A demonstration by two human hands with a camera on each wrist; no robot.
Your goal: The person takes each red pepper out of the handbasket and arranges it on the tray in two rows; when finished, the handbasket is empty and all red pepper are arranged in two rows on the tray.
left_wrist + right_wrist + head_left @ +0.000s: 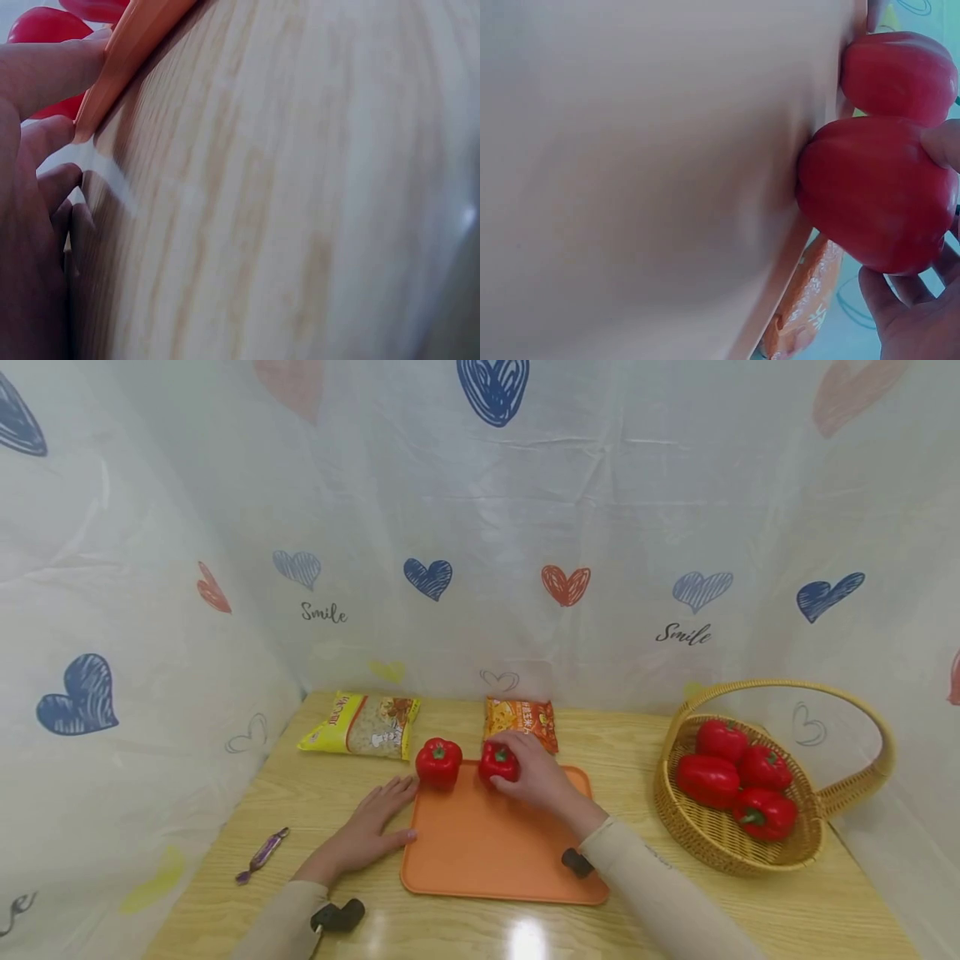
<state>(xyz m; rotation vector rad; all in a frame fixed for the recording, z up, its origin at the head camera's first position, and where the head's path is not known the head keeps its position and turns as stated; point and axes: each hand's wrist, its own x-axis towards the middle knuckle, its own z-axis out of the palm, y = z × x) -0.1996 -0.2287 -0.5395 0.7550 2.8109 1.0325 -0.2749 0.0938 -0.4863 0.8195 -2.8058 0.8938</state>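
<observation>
On the far edge of the orange tray (495, 852), my right hand (538, 778) grips a red bell pepper (497, 765), thumb on one side and fingers on the other. The right wrist view shows that bell pepper (874, 195) resting against the tray. A second red bell pepper (438, 762) stands at the tray's far left corner, to the left of the held one. My left hand (366, 833) lies along the tray's left side with its fingers spread. Its thumb and a fingertip touch the tray's edge (124, 71) in the left wrist view.
Several red bell peppers (708, 781) lie in a wicker basket (697, 839) with a tall handle, at the right. Behind the tray are a yellow food bag (375, 725) and an orange packet (525, 714). A purple wrapped candy (262, 854) lies at the left.
</observation>
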